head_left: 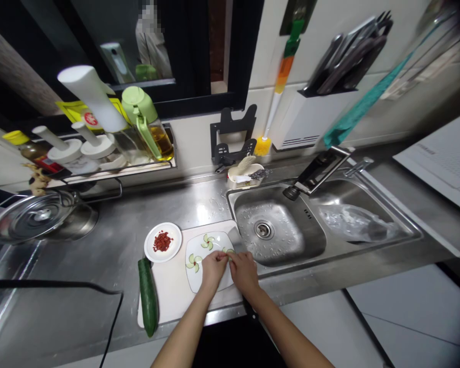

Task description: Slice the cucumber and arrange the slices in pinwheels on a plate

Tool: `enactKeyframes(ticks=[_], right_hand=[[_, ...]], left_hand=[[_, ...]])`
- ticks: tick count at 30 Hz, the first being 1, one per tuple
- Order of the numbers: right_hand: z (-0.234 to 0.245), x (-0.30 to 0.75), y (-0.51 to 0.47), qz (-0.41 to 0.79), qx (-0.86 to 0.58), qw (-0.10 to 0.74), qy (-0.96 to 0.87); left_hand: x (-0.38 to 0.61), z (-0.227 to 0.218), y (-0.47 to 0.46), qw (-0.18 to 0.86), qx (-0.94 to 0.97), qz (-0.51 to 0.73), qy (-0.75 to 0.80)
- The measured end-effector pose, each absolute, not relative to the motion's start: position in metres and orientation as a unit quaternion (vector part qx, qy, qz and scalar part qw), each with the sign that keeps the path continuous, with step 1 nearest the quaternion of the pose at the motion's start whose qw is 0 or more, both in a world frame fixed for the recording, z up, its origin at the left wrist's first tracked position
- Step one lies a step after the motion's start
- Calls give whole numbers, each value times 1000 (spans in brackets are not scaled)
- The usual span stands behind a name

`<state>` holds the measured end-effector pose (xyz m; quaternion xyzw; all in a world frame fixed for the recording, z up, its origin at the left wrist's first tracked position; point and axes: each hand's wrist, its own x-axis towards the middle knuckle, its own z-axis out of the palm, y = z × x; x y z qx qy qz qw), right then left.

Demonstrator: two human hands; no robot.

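Note:
A square white plate (209, 241) lies on a pale cutting board (166, 291). Thin half-round cucumber slices (193, 262) form pinwheels on it, with small red bits at their centres. At the plate's right side, my left hand (213, 267) is closed in a pinch over another group of slices (227, 250). My right hand (244, 268) meets it there, fingertips bent together on the same group. What either pinch holds is too small to make out. A knife (235, 239) lies partly under my right hand. Left of the plate are a dish (179, 245) of small dried red pieces (162, 241) and a cucumber (148, 299).
A double steel sink (279, 230) with a black faucet (310, 174) sits to the right; a clear plastic bag (354, 222) lies in its far basin. Behind stands a rack of bottles and jars (111, 153). A lidded pot (42, 220) and black cable (115, 306) are at left.

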<state>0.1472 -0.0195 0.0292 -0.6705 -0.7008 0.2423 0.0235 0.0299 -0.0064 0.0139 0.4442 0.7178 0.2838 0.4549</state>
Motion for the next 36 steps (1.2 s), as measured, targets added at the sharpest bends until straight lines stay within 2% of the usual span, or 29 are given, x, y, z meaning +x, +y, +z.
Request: enactKeyframes(ticks=[36], right_hand=[[27,148,-20,250,-672,22,-696]], left_hand=[[32,11,-9,413,480,274,724]])
